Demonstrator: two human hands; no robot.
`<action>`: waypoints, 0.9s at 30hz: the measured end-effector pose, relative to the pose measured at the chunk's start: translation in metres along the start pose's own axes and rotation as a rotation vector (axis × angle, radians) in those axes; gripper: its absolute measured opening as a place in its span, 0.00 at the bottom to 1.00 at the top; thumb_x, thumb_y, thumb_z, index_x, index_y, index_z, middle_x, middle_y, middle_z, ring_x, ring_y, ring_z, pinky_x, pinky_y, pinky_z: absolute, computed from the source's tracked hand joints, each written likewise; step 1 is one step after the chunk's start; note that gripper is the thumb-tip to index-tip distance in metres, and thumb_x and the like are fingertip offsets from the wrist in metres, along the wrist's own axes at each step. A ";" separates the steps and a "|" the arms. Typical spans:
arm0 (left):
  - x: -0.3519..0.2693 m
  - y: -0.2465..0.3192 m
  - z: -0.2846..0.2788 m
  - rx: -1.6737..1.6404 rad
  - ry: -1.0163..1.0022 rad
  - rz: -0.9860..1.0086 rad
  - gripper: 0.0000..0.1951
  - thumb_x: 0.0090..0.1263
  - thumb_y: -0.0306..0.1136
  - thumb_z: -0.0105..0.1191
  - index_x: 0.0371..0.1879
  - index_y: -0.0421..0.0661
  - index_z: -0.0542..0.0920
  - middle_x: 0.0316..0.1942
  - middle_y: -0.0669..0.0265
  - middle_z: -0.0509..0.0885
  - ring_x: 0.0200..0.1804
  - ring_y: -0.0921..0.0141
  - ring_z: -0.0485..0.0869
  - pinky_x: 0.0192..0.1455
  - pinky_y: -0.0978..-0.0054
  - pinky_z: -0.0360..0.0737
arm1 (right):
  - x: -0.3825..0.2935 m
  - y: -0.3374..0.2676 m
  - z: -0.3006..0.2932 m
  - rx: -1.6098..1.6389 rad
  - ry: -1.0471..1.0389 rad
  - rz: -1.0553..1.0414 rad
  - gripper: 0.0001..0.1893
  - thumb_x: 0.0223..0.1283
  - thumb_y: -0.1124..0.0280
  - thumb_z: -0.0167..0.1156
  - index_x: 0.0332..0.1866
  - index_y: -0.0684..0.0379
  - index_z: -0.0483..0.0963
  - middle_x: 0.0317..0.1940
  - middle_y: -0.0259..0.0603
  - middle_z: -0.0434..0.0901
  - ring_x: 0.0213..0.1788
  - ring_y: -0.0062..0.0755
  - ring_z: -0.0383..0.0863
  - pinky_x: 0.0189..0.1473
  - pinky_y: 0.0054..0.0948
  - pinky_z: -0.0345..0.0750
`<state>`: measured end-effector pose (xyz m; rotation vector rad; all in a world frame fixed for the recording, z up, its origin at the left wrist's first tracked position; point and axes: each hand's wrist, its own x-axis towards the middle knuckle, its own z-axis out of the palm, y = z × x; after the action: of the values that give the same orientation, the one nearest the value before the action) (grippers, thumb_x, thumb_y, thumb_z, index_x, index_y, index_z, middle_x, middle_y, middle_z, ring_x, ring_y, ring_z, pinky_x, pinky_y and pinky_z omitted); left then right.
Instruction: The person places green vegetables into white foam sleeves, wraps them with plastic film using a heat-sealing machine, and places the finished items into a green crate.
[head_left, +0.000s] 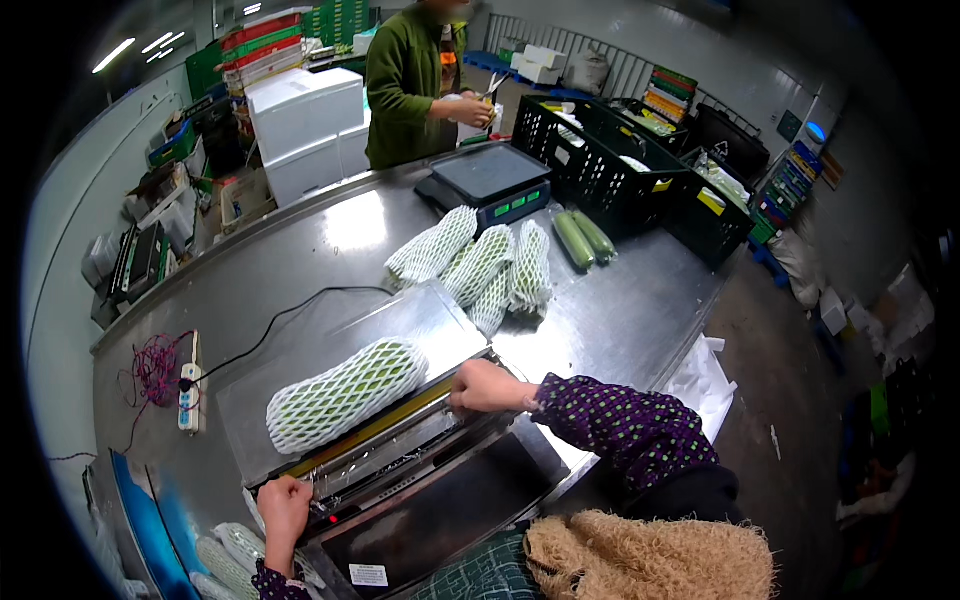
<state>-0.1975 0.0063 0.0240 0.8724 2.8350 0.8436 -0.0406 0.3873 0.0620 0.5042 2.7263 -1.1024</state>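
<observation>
A hand wrapping machine (450, 480) with a dark front plate is right before me. Across its slot lies clear plastic film (382, 457), shiny and creased. My left hand (284, 511) pinches the film at its left end, with the fingers curled. At the right end my right hand (487, 387) grips the film, knuckles up. Just beyond the film, a green gourd in a white foam net (349, 394) rests on the machine's metal plate (251, 431). More green gourds in foam nets (480, 262) are piled farther back on the steel table (292, 262).
A digital scale (491, 176) stands behind the pile, near two film-wrapped green vegetables (581, 238). Dark crates (592, 165) line the back right. A power strip (190, 397) with a black cable lies left. Wrapped gourds (232, 555) sit lower left. Another person (405, 90) stands across the table.
</observation>
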 end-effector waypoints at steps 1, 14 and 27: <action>-0.006 -0.005 -0.001 -0.122 -0.017 -0.031 0.13 0.60 0.36 0.60 0.19 0.38 0.80 0.12 0.58 0.77 0.19 0.60 0.79 0.26 0.64 0.74 | -0.003 0.002 -0.001 0.157 -0.014 0.020 0.19 0.59 0.58 0.62 0.32 0.69 0.81 0.23 0.49 0.81 0.30 0.40 0.83 0.36 0.38 0.78; 0.131 0.048 -0.042 -0.989 0.291 -0.076 0.12 0.75 0.35 0.44 0.26 0.46 0.72 0.29 0.69 0.76 0.30 0.75 0.70 0.36 0.74 0.68 | 0.083 -0.076 -0.034 1.259 0.430 -0.327 0.15 0.68 0.68 0.47 0.33 0.68 0.74 0.28 0.46 0.81 0.31 0.33 0.79 0.37 0.30 0.77; 0.062 0.036 0.006 -0.323 0.041 0.202 0.41 0.39 0.27 0.72 0.56 0.42 0.65 0.48 0.57 0.77 0.52 0.63 0.78 0.56 0.71 0.75 | 0.054 -0.011 0.011 0.169 0.184 -0.594 0.48 0.48 0.56 0.74 0.70 0.64 0.54 0.61 0.61 0.70 0.66 0.52 0.70 0.66 0.38 0.68</action>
<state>-0.2299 0.0675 0.0435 1.1106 2.5638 1.3108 -0.0945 0.3856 0.0470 -0.2278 3.0503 -1.4846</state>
